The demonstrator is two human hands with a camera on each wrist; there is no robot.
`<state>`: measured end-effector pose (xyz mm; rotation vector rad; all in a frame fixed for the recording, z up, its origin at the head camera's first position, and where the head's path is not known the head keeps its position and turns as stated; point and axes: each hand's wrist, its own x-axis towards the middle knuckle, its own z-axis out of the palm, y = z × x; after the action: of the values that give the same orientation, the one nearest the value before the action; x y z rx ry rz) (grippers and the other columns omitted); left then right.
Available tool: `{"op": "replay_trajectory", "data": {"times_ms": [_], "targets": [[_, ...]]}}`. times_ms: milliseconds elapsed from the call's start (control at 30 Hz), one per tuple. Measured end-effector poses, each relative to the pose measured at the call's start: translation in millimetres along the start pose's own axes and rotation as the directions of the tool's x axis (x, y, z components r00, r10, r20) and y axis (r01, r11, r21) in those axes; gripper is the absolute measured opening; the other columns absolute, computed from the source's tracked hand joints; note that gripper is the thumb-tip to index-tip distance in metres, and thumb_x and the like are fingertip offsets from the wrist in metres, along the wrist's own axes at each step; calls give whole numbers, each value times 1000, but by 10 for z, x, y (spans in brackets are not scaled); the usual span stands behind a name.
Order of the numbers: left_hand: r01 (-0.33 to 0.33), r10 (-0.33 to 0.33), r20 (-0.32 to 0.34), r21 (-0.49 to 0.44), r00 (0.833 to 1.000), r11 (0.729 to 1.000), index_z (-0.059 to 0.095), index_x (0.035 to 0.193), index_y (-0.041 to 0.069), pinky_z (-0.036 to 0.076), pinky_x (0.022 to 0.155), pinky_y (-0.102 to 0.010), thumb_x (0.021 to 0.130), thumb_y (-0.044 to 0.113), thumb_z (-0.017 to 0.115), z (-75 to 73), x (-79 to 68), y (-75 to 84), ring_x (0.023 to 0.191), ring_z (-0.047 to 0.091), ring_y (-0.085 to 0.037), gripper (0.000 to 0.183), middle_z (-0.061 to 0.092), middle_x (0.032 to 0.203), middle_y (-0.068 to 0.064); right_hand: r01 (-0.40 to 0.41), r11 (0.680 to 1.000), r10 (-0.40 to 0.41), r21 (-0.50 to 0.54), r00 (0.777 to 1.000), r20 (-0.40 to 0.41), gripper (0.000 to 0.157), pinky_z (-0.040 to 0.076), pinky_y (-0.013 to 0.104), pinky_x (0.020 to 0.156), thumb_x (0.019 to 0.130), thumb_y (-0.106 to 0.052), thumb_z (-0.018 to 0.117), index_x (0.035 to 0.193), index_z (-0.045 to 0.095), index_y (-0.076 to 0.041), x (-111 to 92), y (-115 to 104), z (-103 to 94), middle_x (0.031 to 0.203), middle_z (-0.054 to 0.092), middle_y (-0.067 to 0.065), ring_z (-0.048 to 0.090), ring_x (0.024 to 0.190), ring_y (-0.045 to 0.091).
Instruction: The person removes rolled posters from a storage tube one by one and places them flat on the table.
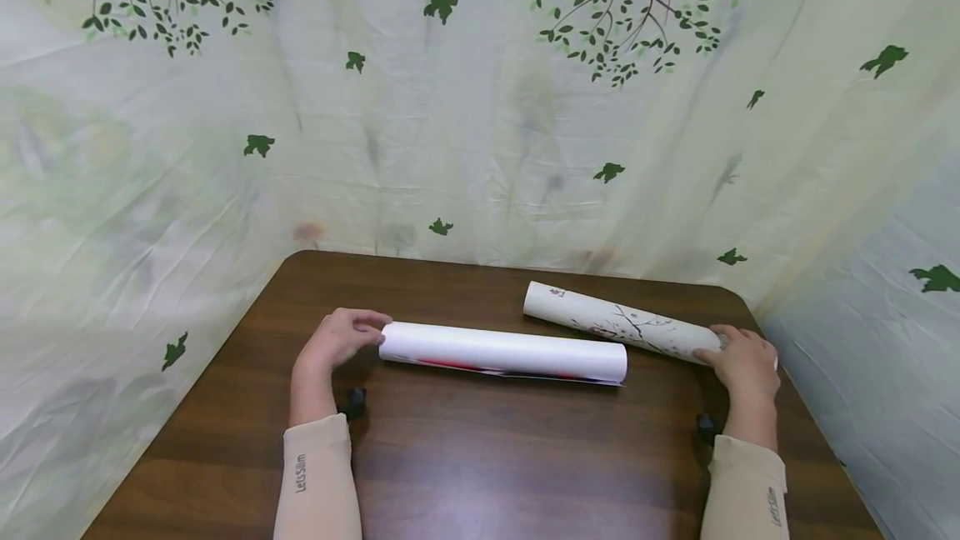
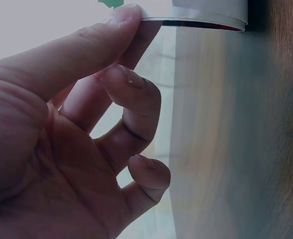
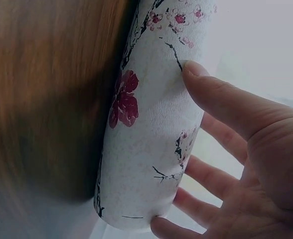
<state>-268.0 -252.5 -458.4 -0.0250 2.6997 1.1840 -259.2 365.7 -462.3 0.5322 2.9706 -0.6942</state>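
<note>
A white paper roll [image 1: 502, 351] with red and dark colour along its lower edge lies across the middle of the table. At its left end my left hand [image 1: 341, 340] pinches the rim between thumb and index finger; the other fingers curl loosely, free of the paper, in the left wrist view. Behind it to the right, a roll of floral-patterned paper [image 1: 622, 319] with dark branches and pink-red blossoms lies at a slant. My right hand [image 1: 744, 361] holds this roll near its right end, thumb [image 3: 201, 82] on one side and fingers around the other.
The brown wooden table [image 1: 480, 457] has rounded far corners. A pale curtain-like backdrop [image 1: 487, 132] with printed leaves and branches hangs directly behind and along both sides. A dark device [image 1: 352, 402] sits at the left wrist, another [image 1: 707, 429] at the right.
</note>
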Motion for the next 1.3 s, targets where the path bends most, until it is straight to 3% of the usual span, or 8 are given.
{"op": "replay_trajectory", "data": {"times_ms": [533,800,1300], "targets": [[13,-13,-2,9,1000,1000,73,135,12,52,106,-55,98,15,74,44,20,72,121,70,-36,37,78,123,-19,19,1000,-19,-12,1000,12,70,38,81,105,101,-37,70,158,43,-7,148,-170,61,164,24,38,15,150,64],[1,-1,12,20,1000,1000,74,133,13,54,101,-48,97,14,75,75,52,76,117,72,-31,37,80,119,-16,32,999,-32,-14,999,15,69,38,80,107,100,-36,71,157,44,-7,218,-266,92,163,26,38,17,149,64],[9,-9,23,9,1000,1000,75,133,13,53,100,-45,96,13,75,67,31,116,116,73,-30,36,80,117,-15,93,995,-91,-40,994,52,69,41,79,104,100,-39,70,157,45,-9,401,-438,139,164,26,37,16,150,65]]}}
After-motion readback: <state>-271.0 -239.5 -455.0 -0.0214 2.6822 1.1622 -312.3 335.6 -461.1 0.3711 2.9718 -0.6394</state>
